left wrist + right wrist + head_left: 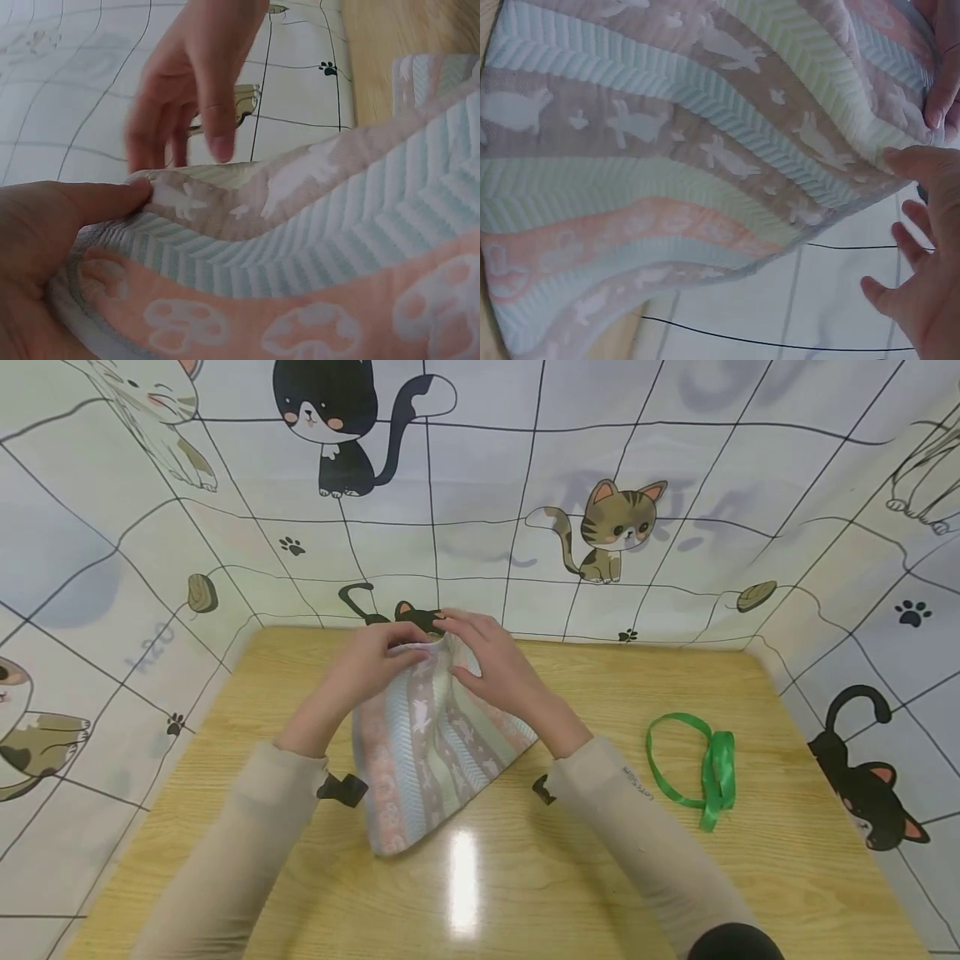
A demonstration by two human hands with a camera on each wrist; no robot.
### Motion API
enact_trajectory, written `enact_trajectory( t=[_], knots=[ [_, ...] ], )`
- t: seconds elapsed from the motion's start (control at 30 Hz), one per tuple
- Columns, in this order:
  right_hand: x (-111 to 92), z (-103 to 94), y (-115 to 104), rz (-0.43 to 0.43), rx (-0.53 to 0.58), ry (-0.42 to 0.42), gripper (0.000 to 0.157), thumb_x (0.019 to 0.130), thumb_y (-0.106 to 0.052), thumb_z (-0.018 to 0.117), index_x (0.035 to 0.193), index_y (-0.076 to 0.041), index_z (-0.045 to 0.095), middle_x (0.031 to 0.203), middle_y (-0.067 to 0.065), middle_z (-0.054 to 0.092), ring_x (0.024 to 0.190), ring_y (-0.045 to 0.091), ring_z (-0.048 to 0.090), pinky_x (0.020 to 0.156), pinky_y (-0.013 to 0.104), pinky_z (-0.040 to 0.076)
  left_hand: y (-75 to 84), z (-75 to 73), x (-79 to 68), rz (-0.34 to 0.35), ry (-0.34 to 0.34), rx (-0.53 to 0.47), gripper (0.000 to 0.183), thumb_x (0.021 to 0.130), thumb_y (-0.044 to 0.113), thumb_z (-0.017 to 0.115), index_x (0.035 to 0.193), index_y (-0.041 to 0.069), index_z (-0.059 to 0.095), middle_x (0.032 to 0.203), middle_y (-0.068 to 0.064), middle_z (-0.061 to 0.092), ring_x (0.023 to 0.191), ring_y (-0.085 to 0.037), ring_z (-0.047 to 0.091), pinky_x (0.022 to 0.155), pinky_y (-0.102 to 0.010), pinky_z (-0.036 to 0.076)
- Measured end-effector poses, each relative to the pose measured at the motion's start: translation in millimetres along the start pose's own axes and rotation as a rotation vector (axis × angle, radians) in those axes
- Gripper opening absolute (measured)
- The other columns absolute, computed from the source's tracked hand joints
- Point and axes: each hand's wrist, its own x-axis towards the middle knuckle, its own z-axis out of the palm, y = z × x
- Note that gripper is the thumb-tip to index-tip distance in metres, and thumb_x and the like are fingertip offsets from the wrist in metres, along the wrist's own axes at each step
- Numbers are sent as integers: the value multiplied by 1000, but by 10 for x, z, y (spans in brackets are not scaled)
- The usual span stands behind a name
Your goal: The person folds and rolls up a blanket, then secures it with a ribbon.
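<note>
A pastel striped cloth (420, 752) with white rabbit and paw motifs is raised at its far edge and drapes toward the front of the table. My left hand (380, 657) pinches its top edge, the thumb (112, 201) lying over the rabbit stripe in the left wrist view. Opposite, my right hand (498, 664) has its fingers spread at the gathered top, thumb apart from them. In the right wrist view, one finger of the right hand (930, 262) touches the cloth's edge (825, 225) while others stand away from it.
A loosely coiled green ribbon (718, 772) lies on the wooden table (600, 860), right of the cloth. A cat-printed, grid-lined sheet (480, 468) rises behind the table and along both sides. Black straps (343, 789) show at the cuffs.
</note>
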Motion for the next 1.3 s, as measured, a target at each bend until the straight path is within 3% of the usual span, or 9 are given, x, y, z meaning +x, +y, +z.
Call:
enact_trajectory(
  t=[0.23, 0.43, 0.53, 0.63, 0.83, 0.93, 1.03, 1.17, 1.3],
  knots=[
    [-14, -284, -112, -93, -29, -11, 19, 93, -15, 71, 111, -8, 70, 107, 4, 75, 101, 23, 66, 94, 39, 51, 143, 50, -36, 90, -6, -63, 14, 97, 23, 66, 108, 18, 73, 116, -1, 73, 103, -21, 68, 90, -38, 54],
    [-130, -498, -109, -54, -44, -10, 8, 92, -13, 72, 99, -11, 74, 97, 2, 75, 96, 21, 67, 91, 38, 53, 21, 39, -14, 81, -35, -261, 29, 106, 25, 49, 114, 6, 69, 110, -13, 72, 90, -20, 67, 78, -33, 56],
    [-242, -590, -68, -39, -39, 21, 8, 91, -12, 72, 98, -11, 74, 97, 3, 74, 96, 20, 67, 91, 38, 53, -154, 64, 7, 16, -57, -259, 34, 107, 24, 43, 117, 1, 67, 112, -19, 71, 95, -27, 68, 85, -40, 57],
    [-364, -674, -11, -43, -30, 52, 8, 90, -10, 73, 97, -11, 73, 95, 3, 74, 94, 20, 68, 88, 39, 54, -425, 153, 53, -60, -77, -151, 34, 106, 25, 47, 121, 1, 65, 120, -19, 69, 112, -34, 65, 99, -50, 51],
    [-582, -834, 56, -62, -28, 119, 10, 86, -7, 76, 95, -11, 73, 91, 2, 73, 90, 21, 68, 84, 40, 54, -1027, 359, 156, -284, -158, 35, 52, 105, 30, 45, 145, -4, 44, 150, -28, 43, 140, -47, 39, 116, -60, 32],
    [-688, -914, 52, -54, -37, 135, 13, 84, -6, 78, 95, -11, 73, 92, 2, 74, 91, 21, 68, 85, 40, 54, -1275, 427, 150, -403, -202, 40, 63, 106, 32, 41, 150, -11, 28, 155, -34, 30, 144, -50, 28, 120, -59, 25],
    [-787, -1000, 43, -32, -37, 135, 15, 83, -3, 78, 96, -11, 73, 94, 3, 74, 93, 21, 67, 85, 39, 54, -1424, 434, 86, -484, -215, -12, 60, 103, 30, 39, 146, -11, 33, 150, -33, 38, 138, -48, 38, 117, -58, 31],
    [-877, -1118, 58, 5, -37, 146, 18, 84, 2, 75, 98, -10, 73, 97, 3, 75, 95, 21, 69, 85, 37, 54, -1499, 349, 0, -496, -226, -92, 47, 98, 26, 40, 132, -5, 50, 137, -25, 50, 123, -39, 47, 110, -56, 38],
    [-937, -1251, 117, 54, -33, 192, 21, 86, 6, 72, 100, -9, 72, 99, 4, 75, 98, 22, 70, 90, 26, 52, -1481, 216, 18, -393, -245, -137, 40, 102, 24, 42, 128, -3, 51, 139, -28, 50, 127, -43, 46, 110, -59, 37]
  ],
)
